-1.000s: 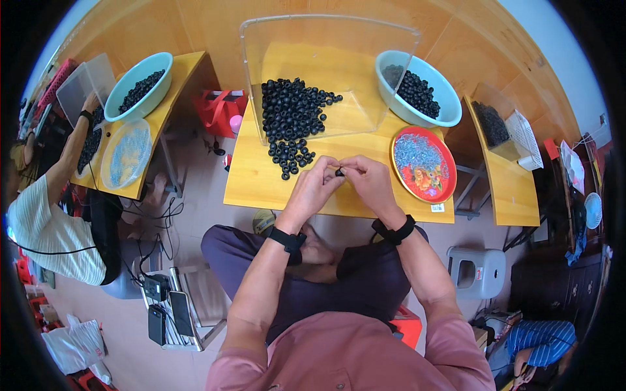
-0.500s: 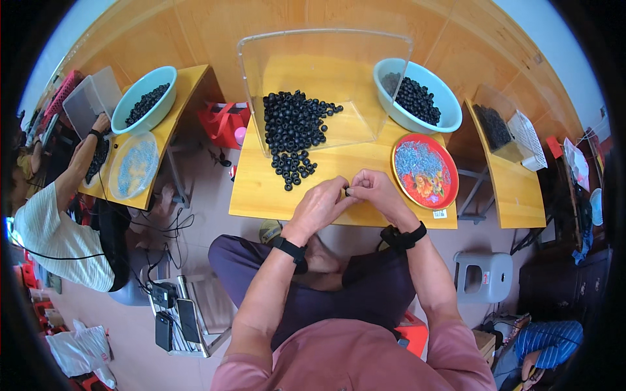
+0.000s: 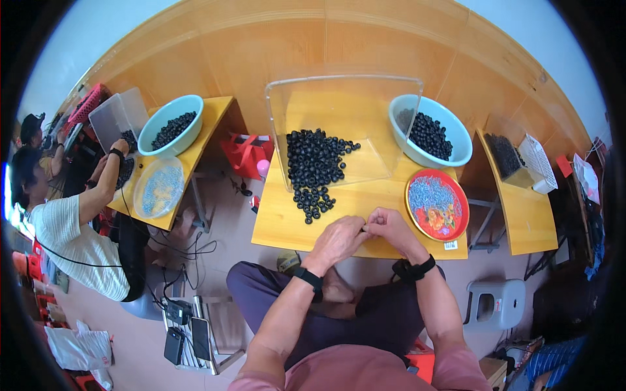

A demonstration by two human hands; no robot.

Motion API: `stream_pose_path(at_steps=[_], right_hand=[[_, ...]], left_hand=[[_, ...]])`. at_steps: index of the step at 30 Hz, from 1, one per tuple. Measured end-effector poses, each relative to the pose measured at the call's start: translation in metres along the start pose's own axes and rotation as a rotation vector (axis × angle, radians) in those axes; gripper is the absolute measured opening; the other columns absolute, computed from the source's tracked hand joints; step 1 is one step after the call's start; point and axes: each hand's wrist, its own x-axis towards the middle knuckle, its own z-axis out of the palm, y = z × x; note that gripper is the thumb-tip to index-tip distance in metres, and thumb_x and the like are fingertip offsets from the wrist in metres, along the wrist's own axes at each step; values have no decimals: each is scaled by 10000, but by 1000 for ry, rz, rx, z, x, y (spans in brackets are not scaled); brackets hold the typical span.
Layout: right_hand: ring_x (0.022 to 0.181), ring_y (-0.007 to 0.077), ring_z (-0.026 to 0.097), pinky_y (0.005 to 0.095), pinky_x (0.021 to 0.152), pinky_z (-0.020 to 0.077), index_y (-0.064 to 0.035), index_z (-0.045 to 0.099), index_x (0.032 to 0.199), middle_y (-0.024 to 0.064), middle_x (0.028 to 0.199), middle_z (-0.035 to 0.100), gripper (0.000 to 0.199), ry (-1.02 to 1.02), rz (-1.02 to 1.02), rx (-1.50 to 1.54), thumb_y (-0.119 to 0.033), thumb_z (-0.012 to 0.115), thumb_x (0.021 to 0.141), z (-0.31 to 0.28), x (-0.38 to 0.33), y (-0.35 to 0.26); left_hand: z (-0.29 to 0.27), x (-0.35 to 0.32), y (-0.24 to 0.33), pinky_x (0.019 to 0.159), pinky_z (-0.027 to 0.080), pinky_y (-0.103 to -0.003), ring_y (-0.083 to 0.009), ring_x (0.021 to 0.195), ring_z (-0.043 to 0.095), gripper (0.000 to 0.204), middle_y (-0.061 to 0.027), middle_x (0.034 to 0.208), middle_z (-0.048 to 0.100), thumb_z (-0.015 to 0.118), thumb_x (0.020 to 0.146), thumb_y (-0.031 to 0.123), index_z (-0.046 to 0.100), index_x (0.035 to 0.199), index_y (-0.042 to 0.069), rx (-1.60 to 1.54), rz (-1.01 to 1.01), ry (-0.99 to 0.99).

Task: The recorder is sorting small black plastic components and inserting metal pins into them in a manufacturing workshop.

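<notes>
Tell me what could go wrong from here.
The loose black beads lie near the left hand; a nudge might roll some off the table.
The red tray reaches the table's right edge, so a bump from the right hand could spill its blue bits.

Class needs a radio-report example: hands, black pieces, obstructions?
Left hand, right hand meeting; small dark piece between, mostly hidden. Black pieces beyond, nothing visibly blocking.

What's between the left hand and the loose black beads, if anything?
Nothing visible: only yellow tabletop lies between the left hand and the nearest black beads. The clear box stands beyond them.
</notes>
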Motion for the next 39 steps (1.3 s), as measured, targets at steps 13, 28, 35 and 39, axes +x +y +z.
stream_pose_path(at_steps=[13, 28, 35, 39], right_hand=[[675, 106, 643, 247, 629, 523, -27, 660, 984, 28, 772, 683, 135, -2, 42, 22, -117, 726, 907, -7, -2, -5], [950, 165, 687, 303, 862, 545, 3, 711, 1110, 100, 1003, 743, 271, 706, -465, -370, -36, 715, 842, -110, -3, -132], [979, 287, 693, 394, 852, 554, -20, 707, 1097, 164, 1066, 705, 261, 395, -362, -637, -99, 693, 848, -1, -11, -10], [1241, 387, 557, 461, 1054, 452, 7, 644, 1201, 236, 1309, 606, 388, 479, -570, -843, -152, 717, 854, 22, -11, 37]], left_hand=[[-5, 6, 5, 815, 521, -476, -379, 918, 653, 311, -193, 906, 681, 624, 961, 328, 653, 984, 20, -27, 19, -20], [-3, 2, -2, 644, 508, -390, -272, 654, 617, 288, -136, 750, 639, 755, 892, 293, 730, 904, 6, -100, -52, 83], [0, 3, -3, 635, 507, -408, -310, 644, 624, 308, -153, 731, 646, 718, 924, 285, 715, 825, -7, -96, -21, 147], [-1, 0, -1, 611, 502, -424, -339, 615, 616, 337, -165, 689, 628, 696, 948, 296, 707, 797, -6, -47, 16, 239]])
